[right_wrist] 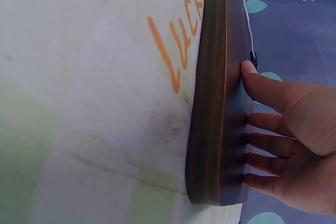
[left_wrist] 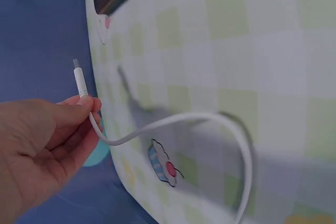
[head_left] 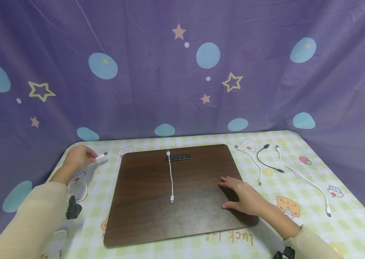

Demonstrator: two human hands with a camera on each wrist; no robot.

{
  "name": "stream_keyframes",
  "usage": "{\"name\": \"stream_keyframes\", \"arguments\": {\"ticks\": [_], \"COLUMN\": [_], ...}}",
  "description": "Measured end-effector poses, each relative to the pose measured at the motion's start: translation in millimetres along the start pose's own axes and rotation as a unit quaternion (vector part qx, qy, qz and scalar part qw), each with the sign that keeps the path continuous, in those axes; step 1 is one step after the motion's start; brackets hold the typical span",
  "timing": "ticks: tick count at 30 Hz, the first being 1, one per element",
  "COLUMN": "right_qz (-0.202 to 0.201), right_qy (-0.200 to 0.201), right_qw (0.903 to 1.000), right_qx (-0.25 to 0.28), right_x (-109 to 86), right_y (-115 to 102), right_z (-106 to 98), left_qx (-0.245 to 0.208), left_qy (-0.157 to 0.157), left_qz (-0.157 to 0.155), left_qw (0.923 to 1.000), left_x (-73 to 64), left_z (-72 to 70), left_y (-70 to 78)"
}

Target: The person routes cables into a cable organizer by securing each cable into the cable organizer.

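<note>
Between thumb and fingers my left hand (head_left: 79,158) pinches the plug end of a white USB cable (left_wrist: 80,81), lifted above the cloth at the table's left. Its cord hangs in a loop down toward the tablecloth in the left wrist view. My right hand (head_left: 242,196) rests its fingertips on the right part of a dark brown wooden board (head_left: 143,216), fingers spread and holding nothing. Another white USB cable (head_left: 171,178) lies lengthwise on the board, its upper end by a black cable holder strip (head_left: 179,157) near the far edge.
Right of the board lie a short white cable (head_left: 254,160), a black cable (head_left: 268,165) and a longer white cable (head_left: 305,178). A checkered tablecloth (head_left: 299,230) covers the table. Behind it hangs a purple curtain (head_left: 156,90) with stars and ovals.
</note>
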State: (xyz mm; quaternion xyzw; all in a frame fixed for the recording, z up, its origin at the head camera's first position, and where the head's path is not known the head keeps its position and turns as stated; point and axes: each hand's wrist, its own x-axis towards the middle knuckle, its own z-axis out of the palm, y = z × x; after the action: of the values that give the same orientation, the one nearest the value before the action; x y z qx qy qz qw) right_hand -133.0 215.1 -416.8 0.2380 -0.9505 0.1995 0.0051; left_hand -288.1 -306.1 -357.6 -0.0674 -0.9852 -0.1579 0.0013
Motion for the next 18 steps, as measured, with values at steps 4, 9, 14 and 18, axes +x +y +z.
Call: {"name": "stream_keyframes", "arguments": {"ticks": [4,9,14,18], "right_qz": [0.001,-0.003,-0.003,-0.006], "right_qy": [-0.002,-0.003,-0.006,-0.010], "right_qw": [1.0000,1.0000,0.9999,0.9999], "right_qx": [0.004,0.002,0.008,0.003], "right_x": [0.7,0.5,-1.5,-1.5], "right_y": [-0.4,-0.6,-0.8,-1.7], "right_z": [-0.1,-0.7,-1.2,-2.7], "left_qx": [0.003,0.017,0.008,-0.006], "left_qy": [-0.004,-0.002,0.004,0.004], "left_qz": [0.008,0.026,0.034,0.054], "left_qw": [1.0000,0.9995,0.9994,0.9985], "left_x": [-0.9,-0.8,1.7,2.5], "left_z": [-4.0,-11.6,-19.9,-25.6], "left_y": [6.4,16.6,32.4,43.8]}}
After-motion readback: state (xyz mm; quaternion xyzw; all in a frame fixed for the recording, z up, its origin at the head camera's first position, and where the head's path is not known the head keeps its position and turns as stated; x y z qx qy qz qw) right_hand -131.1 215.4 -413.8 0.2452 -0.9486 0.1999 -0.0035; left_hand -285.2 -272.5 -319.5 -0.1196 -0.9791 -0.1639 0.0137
